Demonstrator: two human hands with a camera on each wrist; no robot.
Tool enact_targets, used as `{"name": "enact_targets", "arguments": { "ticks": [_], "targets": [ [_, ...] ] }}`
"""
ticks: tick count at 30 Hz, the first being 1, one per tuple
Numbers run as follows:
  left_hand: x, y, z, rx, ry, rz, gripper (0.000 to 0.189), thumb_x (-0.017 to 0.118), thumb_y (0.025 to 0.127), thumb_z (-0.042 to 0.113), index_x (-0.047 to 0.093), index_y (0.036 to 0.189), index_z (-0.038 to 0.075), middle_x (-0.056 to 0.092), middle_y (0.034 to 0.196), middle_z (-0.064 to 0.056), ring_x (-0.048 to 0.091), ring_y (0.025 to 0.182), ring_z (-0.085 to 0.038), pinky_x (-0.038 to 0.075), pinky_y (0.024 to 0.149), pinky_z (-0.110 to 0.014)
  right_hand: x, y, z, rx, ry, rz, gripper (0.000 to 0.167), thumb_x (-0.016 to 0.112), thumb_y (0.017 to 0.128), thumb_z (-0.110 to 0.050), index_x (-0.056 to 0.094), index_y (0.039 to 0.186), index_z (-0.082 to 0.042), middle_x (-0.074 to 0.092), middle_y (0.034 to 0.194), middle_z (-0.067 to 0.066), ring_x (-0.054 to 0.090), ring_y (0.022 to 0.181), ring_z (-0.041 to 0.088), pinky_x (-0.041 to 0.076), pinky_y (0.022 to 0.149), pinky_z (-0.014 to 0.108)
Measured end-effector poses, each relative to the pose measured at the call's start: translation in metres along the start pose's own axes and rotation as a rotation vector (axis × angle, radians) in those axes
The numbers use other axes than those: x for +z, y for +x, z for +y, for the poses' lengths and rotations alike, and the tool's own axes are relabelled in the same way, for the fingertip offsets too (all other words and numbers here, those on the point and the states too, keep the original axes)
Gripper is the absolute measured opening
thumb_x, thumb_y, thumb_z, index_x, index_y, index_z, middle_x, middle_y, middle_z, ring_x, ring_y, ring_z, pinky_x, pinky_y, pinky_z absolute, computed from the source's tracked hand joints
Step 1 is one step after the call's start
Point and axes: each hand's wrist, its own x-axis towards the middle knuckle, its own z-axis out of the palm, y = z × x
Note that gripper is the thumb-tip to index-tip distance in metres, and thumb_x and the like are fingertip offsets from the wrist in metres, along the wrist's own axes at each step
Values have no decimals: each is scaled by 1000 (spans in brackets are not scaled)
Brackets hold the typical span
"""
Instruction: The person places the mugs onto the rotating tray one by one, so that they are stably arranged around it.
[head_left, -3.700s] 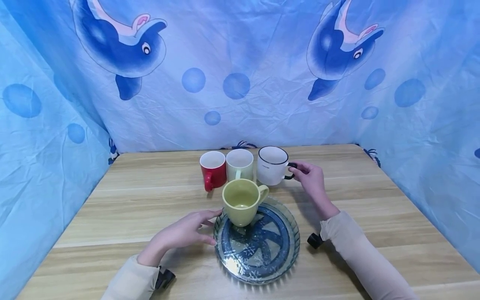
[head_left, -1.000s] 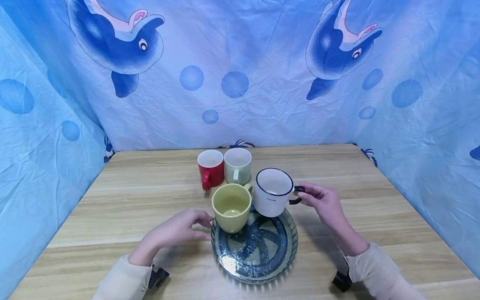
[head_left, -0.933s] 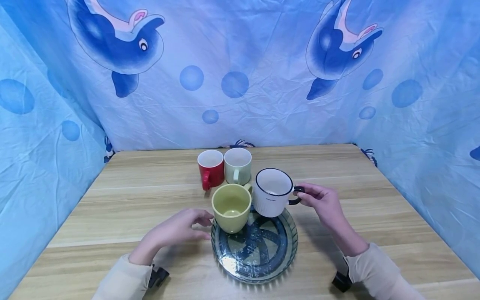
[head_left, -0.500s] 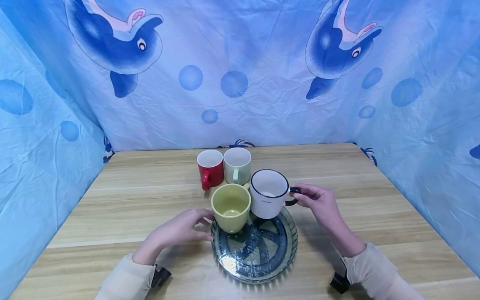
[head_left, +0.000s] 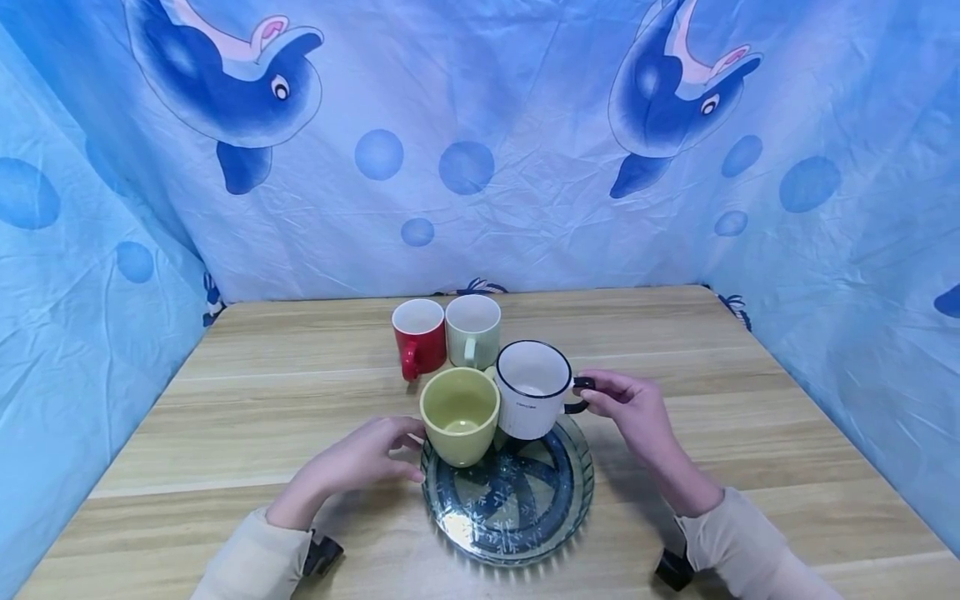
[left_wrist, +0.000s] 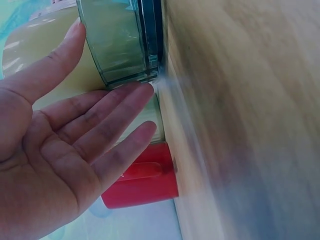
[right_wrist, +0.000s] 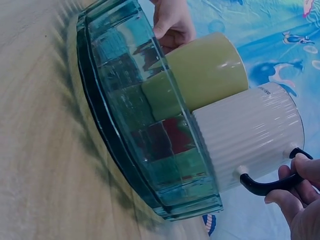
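Note:
In the head view my right hand point(head_left: 630, 408) pinches the black handle of a white, dark-rimmed mug point(head_left: 531, 408). That mug is at the back of a round blue-green glass dish point(head_left: 517, 533), right beside a yellow-green mug point(head_left: 459, 433). The right wrist view has the white mug point(right_wrist: 250, 130) at the dish's rim; whether it rests there I cannot tell. My left hand point(head_left: 367, 457) is at the dish's left rim, its fingers loosely extended. Seen from the left wrist, the left hand's fingers point(left_wrist: 107, 120) lie along the glass wall point(left_wrist: 112, 45) with the palm showing.
Behind the dish a red mug point(head_left: 422, 337) and a pale green mug point(head_left: 474, 333) stand side by side on the wooden table point(head_left: 300, 375). Blue dolphin-print cloth point(head_left: 480, 225) hangs along the back and both sides of the table.
The right hand has brought the white mug from the table behind forward over the dish, then leftward against the yellow-green mug. The yellow-green mug sits slightly further left than at first. The left hand stays by the rim.

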Motion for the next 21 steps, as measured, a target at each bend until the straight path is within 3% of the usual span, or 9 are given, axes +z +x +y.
{"name": "enact_targets", "arguments": {
  "ticks": [14,21],
  "targets": [
    [0,1,-3,-6,-11,2,57,80,75,18,59,123,-5,67,118,-19,67,105,-33,54,95,-49,-1,-5,7,-29,30,5,35,65,89,-2,59,118,16,73,85,-20,71,84,5,59,73,17],
    [1,2,-3,-28,-6,-6,55,81,74,20,61,119,-3,68,114,-16,68,103,-30,54,95,-48,1,-8,8,-33,34,-5,35,64,89,1,57,118,20,72,84,-20,69,82,-1,58,72,16]
  ]
}}
